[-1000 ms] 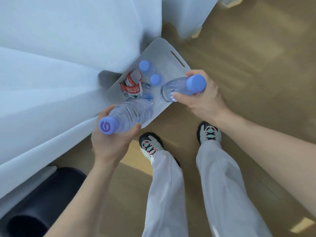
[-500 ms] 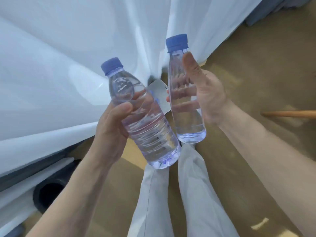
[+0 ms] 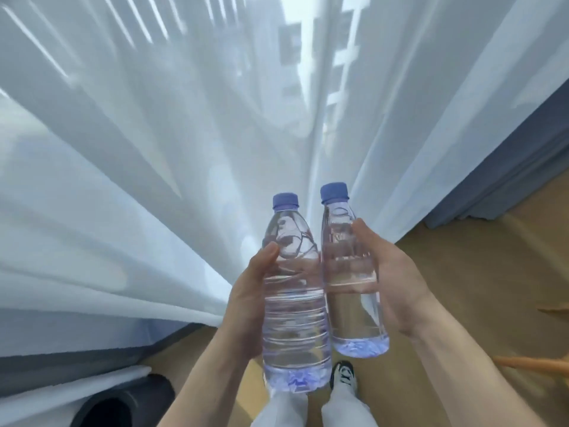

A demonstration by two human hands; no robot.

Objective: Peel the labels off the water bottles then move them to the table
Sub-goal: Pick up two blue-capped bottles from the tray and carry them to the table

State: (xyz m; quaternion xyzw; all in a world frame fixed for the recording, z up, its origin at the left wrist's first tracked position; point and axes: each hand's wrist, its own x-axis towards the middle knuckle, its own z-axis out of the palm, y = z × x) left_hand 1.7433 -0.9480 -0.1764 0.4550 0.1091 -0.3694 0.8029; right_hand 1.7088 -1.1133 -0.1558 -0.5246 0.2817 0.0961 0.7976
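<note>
Against the window: sheer white curtain (image 3: pixel 129 186) fills the far and left of the view, with a grey-blue drape (image 3: pixel 505 167) hanging at the far right.
Floor: tan floor (image 3: pixel 480 272) runs along the right; no table shows anywhere.
Left bottle: clear, label-free water bottle (image 3: pixel 292 315) with a blue cap (image 3: pixel 285 201), upright, full, near centre.
Right bottle: a second bare bottle (image 3: pixel 351 291), blue cap (image 3: pixel 334 192), upright and just beside the first, their sides touching or nearly so.
Left hand: left hand (image 3: pixel 246 303) wraps the left bottle at mid-body, thumb on the near face.
Right hand: right hand (image 3: pixel 397 285) clasps the right bottle from its right side, fingers seen through the plastic.
Stage: both look peeled; carrying to the table seems what remains.
Risk: smooth bare plastic and full weight could let a bottle slip in a one-handed hold; the two could also knock together while walking.
In the way: dark roll (image 3: pixel 123 402) lies on the floor near left, close to the curtain hem; a wooden leg or pole (image 3: pixel 535 363) juts in from the near right; either could catch the sneaker (image 3: pixel 344 377).
</note>
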